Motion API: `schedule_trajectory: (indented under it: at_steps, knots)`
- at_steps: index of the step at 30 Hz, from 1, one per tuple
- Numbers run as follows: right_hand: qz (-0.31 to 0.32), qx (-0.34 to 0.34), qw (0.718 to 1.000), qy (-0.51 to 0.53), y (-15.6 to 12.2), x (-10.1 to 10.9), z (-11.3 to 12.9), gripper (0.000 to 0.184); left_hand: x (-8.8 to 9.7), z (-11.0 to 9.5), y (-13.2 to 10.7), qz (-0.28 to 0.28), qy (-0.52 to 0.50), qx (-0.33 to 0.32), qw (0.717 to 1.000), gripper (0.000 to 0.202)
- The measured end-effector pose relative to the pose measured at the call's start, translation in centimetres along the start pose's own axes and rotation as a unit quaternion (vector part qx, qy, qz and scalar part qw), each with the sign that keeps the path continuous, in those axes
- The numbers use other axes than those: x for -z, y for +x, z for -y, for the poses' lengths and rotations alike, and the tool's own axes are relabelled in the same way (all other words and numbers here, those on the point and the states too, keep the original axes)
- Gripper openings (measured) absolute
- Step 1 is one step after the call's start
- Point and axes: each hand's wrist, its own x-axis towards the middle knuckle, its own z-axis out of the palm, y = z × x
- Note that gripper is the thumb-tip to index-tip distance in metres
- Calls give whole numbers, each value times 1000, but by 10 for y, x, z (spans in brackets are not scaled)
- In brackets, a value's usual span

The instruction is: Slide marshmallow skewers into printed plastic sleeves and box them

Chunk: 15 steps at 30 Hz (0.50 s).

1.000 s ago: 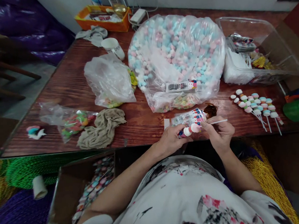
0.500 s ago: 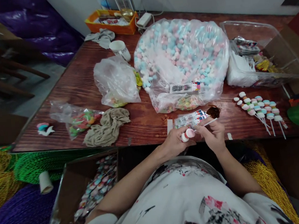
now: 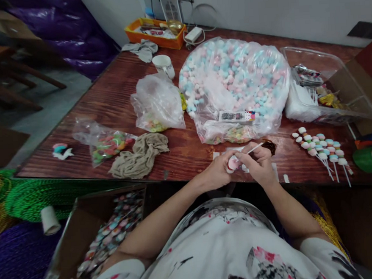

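Between the fingers of my left hand (image 3: 218,171) are pale pink and white marshmallows (image 3: 233,163), pressed close together. My right hand (image 3: 260,165) pinches a thin white stick (image 3: 255,148), whose lower end meets the marshmallows; how deep it goes is hidden by my fingers. Both hands are close together over the table's front edge. Printed plastic wrappers lie on the table just behind them, mostly covered by my hands. A bunch of brown twist ties (image 3: 271,147) pokes out beyond my right hand. To the right lie several finished marshmallow sticks (image 3: 322,145).
A big clear bag of pastel marshmallows (image 3: 235,76) fills the table's middle. Candy bags (image 3: 111,144) and a crumpled cloth (image 3: 141,155) lie left. A clear plastic bin (image 3: 326,53) and green tape (image 3: 370,160) are at right. An open carton (image 3: 67,258) stands below the edge.
My right hand has moved in closer to my left, with the stick now at the marshmallows and tilted up. The whole view has shifted slightly.
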Motion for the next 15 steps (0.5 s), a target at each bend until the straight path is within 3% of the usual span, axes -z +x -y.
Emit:
schedule_trajectory:
  at_steps: [3,6,8,11,15]
  knots:
    - [-18,-43,992,113,7,-6,-9,22,11,1,-5,3,-32,12,999,99]
    - [-77,-74,979,175,12,-8,-16,25,24,0,-19,-41,157,52,985,114]
    - [-104,-79,976,173,14,-9,-18,27,29,2,-28,-69,274,78,956,94]
    - [-131,-69,978,146,16,-12,-17,27,32,9,-37,-68,342,100,932,40]
    - [-144,-28,982,120,20,-16,-13,28,36,16,-40,-54,306,101,945,17]
